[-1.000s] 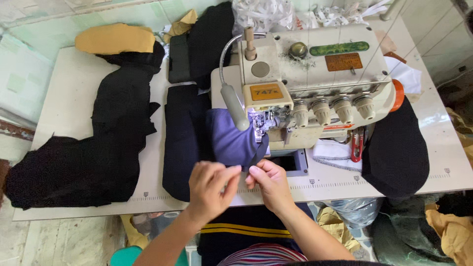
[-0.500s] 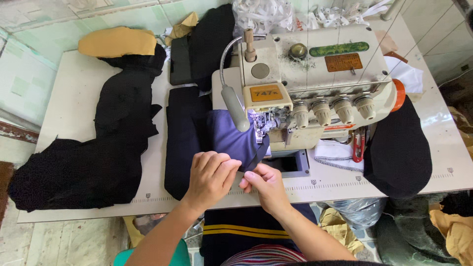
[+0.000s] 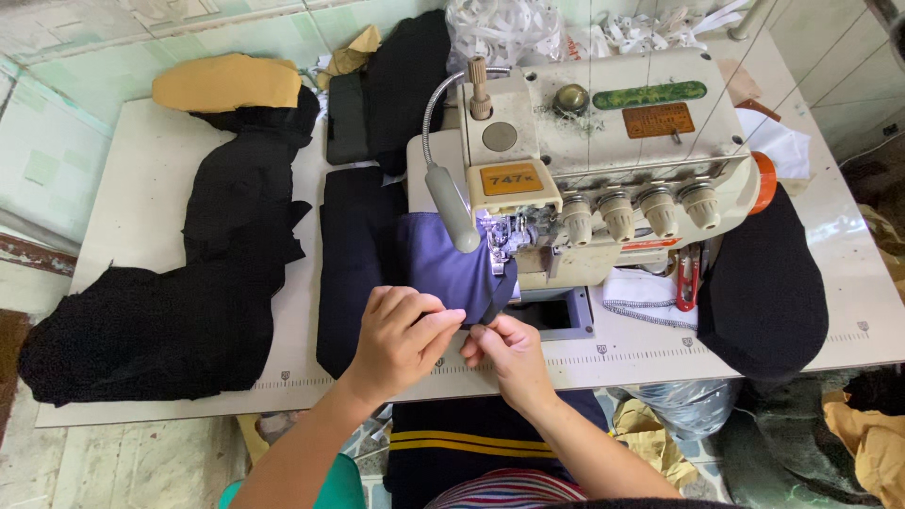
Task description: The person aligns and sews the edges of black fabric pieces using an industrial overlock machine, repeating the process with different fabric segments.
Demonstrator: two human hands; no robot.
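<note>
A cream overlock sewing machine (image 3: 603, 151) stands on a white table (image 3: 141, 179). A blue-purple fabric piece (image 3: 443, 269) lies under its presser foot (image 3: 497, 247), lit by the machine's lamp. My left hand (image 3: 401, 335) pinches the near edge of this fabric. My right hand (image 3: 504, 351) pinches a dark strip of cloth (image 3: 498, 294) that runs up to the presser foot. Both hands meet at the table's front edge.
A long pile of black fabric (image 3: 217, 283) covers the table's left. Dark navy pieces (image 3: 353, 254) lie beside the machine. Black cloth (image 3: 764, 283) sits at the right, red snips (image 3: 688, 278) next to it. A yellow cushion (image 3: 226, 83) and white trim (image 3: 509, 28) lie at the back.
Both hands have shifted slightly and drawn closer together at the fabric's near edge. The fabric stays under the presser foot.
</note>
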